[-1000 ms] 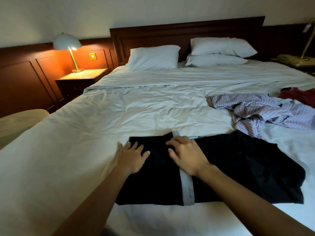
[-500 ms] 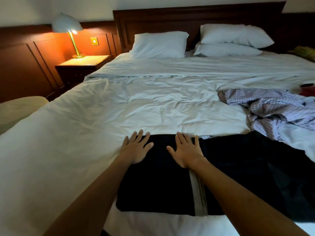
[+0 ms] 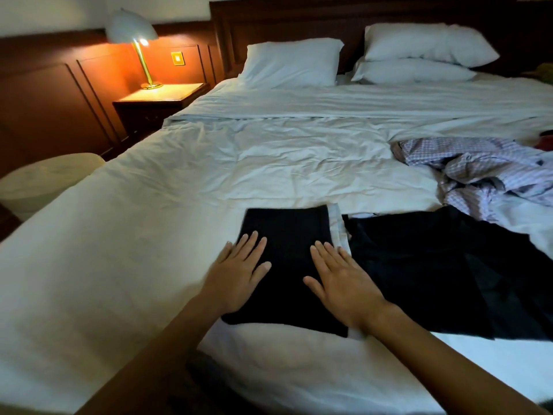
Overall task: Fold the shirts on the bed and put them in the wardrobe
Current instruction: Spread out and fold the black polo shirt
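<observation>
A black shirt [image 3: 419, 265] lies spread near the front edge of the white bed [image 3: 209, 181], its left part folded into a neat rectangle with a pale strip along the fold. My left hand [image 3: 239, 274] rests flat on the folded part's left edge, fingers straight. My right hand [image 3: 341, 280] presses flat on its right side, over the pale strip. A crumpled purple checked shirt [image 3: 478, 172] lies at the right, just beyond the black one. A sliver of a red garment [image 3: 546, 142] shows at the right edge.
Three white pillows [image 3: 290, 62] lean against the dark wooden headboard [image 3: 284, 16]. A lit lamp [image 3: 134, 34] stands on a nightstand [image 3: 155, 100] left of the bed. A pale rounded chair [image 3: 45, 178] sits at the left edge.
Both hands have slid back toward me along the folded black panel, from its far edge to its middle. The far edge of the fold now lies flat and uncovered.
</observation>
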A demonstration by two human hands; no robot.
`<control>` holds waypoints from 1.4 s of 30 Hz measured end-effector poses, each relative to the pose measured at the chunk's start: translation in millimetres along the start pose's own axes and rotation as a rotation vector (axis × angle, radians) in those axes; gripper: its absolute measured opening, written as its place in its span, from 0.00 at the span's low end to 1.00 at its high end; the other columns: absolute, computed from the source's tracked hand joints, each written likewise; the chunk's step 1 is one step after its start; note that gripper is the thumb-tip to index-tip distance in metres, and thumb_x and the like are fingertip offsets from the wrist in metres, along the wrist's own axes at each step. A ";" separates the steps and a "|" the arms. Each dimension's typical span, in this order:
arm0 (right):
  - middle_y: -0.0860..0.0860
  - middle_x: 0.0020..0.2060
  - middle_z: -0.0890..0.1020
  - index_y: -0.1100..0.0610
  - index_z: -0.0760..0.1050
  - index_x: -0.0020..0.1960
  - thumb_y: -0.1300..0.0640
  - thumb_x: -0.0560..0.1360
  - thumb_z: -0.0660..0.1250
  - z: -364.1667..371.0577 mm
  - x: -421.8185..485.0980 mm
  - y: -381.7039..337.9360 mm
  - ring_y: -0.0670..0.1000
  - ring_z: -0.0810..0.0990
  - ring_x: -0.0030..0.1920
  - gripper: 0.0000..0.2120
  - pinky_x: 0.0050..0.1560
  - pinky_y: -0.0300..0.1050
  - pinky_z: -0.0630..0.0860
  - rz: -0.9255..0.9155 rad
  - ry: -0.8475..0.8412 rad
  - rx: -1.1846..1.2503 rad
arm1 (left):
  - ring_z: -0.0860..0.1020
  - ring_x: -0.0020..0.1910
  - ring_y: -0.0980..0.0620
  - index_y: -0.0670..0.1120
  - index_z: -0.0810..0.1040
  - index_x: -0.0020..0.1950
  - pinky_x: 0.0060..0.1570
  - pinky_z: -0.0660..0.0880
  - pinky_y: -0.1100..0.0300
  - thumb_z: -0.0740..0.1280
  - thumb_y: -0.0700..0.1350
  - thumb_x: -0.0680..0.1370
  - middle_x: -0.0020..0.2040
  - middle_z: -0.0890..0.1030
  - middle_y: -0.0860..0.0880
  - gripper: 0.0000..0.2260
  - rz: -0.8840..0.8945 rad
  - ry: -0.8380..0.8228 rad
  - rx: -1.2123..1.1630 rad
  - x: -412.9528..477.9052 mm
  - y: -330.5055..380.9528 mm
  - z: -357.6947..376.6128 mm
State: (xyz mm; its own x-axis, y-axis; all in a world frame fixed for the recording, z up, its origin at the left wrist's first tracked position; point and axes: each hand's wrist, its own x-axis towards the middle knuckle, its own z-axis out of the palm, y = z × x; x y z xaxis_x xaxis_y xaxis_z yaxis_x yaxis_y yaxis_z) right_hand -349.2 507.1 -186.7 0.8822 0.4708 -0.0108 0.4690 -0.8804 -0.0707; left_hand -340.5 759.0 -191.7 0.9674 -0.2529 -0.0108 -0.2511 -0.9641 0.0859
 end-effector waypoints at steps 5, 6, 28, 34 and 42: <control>0.59 0.79 0.53 0.62 0.48 0.80 0.32 0.68 0.18 -3.3 -6.4 2.4 0.57 0.48 0.80 0.53 0.77 0.52 0.40 -0.015 -0.019 -0.087 | 0.44 0.81 0.48 0.53 0.44 0.82 0.78 0.41 0.46 0.23 0.74 0.70 0.81 0.43 0.52 0.46 0.002 -0.057 0.134 -22.0 -5.5 -8.1; 0.59 0.79 0.53 0.62 0.48 0.80 0.32 0.68 0.21 -11.5 -6.7 1.3 0.56 0.48 0.80 0.52 0.78 0.52 0.41 -0.033 -0.057 -0.053 | 0.42 0.81 0.48 0.54 0.44 0.82 0.78 0.38 0.44 0.26 0.74 0.71 0.82 0.42 0.53 0.45 -0.017 -0.109 0.131 -20.3 -3.7 -15.8; 0.61 0.69 0.72 0.48 0.58 0.78 0.22 0.70 0.53 -70.3 -77.3 205.3 0.64 0.72 0.67 0.44 0.67 0.59 0.69 0.945 0.115 0.497 | 0.46 0.81 0.53 0.66 0.53 0.80 0.78 0.42 0.50 0.47 0.67 0.81 0.82 0.50 0.58 0.26 -0.068 -0.046 -0.191 62.1 73.2 -1.2; 0.57 0.64 0.77 0.46 0.61 0.75 0.30 0.70 0.66 -65.2 -54.4 179.9 0.62 0.76 0.64 0.39 0.62 0.54 0.73 0.806 0.073 0.330 | 0.45 0.81 0.54 0.66 0.54 0.79 0.78 0.41 0.50 0.47 0.66 0.82 0.82 0.50 0.58 0.25 -0.070 -0.020 -0.219 63.1 72.8 3.9; 0.53 0.54 0.81 0.48 0.71 0.64 0.53 0.71 0.71 -69.8 -56.2 179.6 0.58 0.78 0.57 0.22 0.53 0.48 0.73 0.706 0.214 0.446 | 0.47 0.81 0.56 0.66 0.59 0.78 0.78 0.41 0.52 0.49 0.66 0.82 0.81 0.54 0.60 0.24 -0.068 0.020 -0.333 61.4 70.5 5.0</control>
State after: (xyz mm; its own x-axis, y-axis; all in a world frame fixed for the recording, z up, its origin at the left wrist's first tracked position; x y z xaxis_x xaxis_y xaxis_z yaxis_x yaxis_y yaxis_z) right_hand -311.6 318.6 -129.2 0.9711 -0.2383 -0.0147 -0.2130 -0.8370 -0.5040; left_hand -299.0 675.1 -191.3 0.9828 -0.1846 -0.0085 -0.1652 -0.8986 0.4065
